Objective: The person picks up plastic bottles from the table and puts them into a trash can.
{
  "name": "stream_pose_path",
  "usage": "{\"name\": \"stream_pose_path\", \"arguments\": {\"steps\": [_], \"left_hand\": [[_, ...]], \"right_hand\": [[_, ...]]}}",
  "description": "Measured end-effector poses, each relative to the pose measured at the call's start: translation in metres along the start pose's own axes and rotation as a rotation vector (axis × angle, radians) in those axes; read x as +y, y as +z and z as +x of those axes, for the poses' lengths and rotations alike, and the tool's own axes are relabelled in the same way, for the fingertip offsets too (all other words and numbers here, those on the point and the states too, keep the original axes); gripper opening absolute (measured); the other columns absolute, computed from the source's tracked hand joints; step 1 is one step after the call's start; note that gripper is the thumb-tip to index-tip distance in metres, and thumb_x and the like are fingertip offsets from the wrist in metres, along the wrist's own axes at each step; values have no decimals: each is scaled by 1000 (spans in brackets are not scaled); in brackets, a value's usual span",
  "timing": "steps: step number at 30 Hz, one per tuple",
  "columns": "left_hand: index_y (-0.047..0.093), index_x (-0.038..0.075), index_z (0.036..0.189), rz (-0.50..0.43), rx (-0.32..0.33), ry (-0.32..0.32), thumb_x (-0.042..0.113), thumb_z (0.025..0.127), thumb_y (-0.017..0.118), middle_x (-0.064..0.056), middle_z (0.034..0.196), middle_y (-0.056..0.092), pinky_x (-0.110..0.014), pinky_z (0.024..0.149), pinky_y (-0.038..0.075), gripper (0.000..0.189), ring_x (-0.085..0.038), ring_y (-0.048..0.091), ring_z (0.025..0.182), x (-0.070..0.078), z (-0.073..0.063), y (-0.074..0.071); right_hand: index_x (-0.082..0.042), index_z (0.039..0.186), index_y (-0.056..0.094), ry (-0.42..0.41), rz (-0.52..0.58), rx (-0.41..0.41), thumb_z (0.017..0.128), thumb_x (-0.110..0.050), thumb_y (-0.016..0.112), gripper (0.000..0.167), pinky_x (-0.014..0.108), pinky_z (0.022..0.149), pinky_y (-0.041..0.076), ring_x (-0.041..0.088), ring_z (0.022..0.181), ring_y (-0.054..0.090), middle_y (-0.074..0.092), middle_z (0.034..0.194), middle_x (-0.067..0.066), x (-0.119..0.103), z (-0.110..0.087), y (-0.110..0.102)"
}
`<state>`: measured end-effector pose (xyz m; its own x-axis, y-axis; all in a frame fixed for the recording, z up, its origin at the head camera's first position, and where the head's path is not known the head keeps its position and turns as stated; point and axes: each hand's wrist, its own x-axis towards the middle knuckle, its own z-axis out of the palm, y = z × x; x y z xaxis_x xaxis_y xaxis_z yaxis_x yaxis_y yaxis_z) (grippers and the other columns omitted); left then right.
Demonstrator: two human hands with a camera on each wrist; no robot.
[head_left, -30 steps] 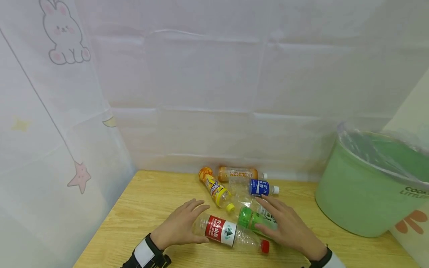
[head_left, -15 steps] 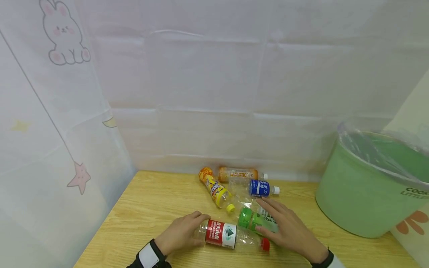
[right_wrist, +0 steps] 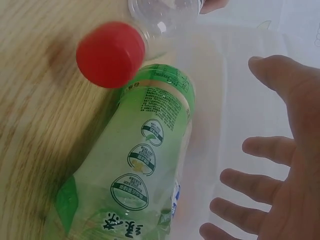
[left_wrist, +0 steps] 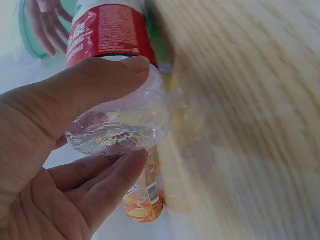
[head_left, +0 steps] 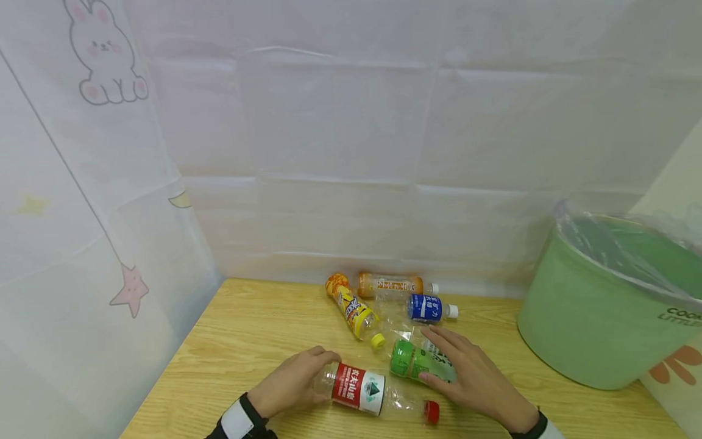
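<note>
My left hand [head_left: 294, 381] grips the base of a clear plastic bottle [head_left: 358, 389] with a red and white label and a red cap. In the left wrist view the thumb lies along one side of that bottle [left_wrist: 112, 35] and the fingers are on the other. My right hand [head_left: 476, 377] hovers with spread fingers over a green-labelled bottle [head_left: 408, 360]. In the right wrist view a gap shows between those fingers and the green-labelled bottle [right_wrist: 145, 145]. The red cap [right_wrist: 111, 54] is close beside it.
Behind lie a yellow-and-orange bottle [head_left: 353, 310], an orange-labelled bottle [head_left: 390, 285] and a blue-labelled bottle [head_left: 425, 308], all on their sides on the wooden table [head_left: 247, 323]. A large green bin [head_left: 592, 317] with a clear liner stands at the right. White sheeting [head_left: 340, 152] hangs behind.
My left hand has come down and its fingers have closed on the red-labelled bottle's base. That bottle has tilted and shifted slightly. The right hand has barely moved.
</note>
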<state>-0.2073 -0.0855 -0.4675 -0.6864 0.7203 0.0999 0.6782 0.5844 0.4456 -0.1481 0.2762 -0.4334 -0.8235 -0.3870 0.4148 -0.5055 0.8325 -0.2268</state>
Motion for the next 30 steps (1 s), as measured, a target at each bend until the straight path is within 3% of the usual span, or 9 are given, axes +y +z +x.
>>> {"name": "stream_pose_path", "arguments": {"steps": [14,21,30], "left_hand": [[64,15,130,-18,73,111,18,75,93,1,123,61,-31,91,53,62,-11,57,111,16,3,-21],[65,14,131,-1,105,95,18,75,92,0,124,61,-32,91,53,62,-13,58,112,25,11,-29],[66,10,129,35,159,95,15,71,94,-2,121,63,-36,91,54,65,-18,60,110,32,20,-34]], "right_hand": [[-11,151,50,-10,-20,15,88,-50,78,78,64,93,49,40,123,55,54,143,17,-1,2,-12],[-12,151,50,12,-13,-5,90,-52,75,77,65,95,47,42,126,53,53,143,18,-3,7,-22],[-23,154,47,1,16,-13,89,-53,75,76,66,91,49,40,123,55,54,142,13,-9,7,-25]]}}
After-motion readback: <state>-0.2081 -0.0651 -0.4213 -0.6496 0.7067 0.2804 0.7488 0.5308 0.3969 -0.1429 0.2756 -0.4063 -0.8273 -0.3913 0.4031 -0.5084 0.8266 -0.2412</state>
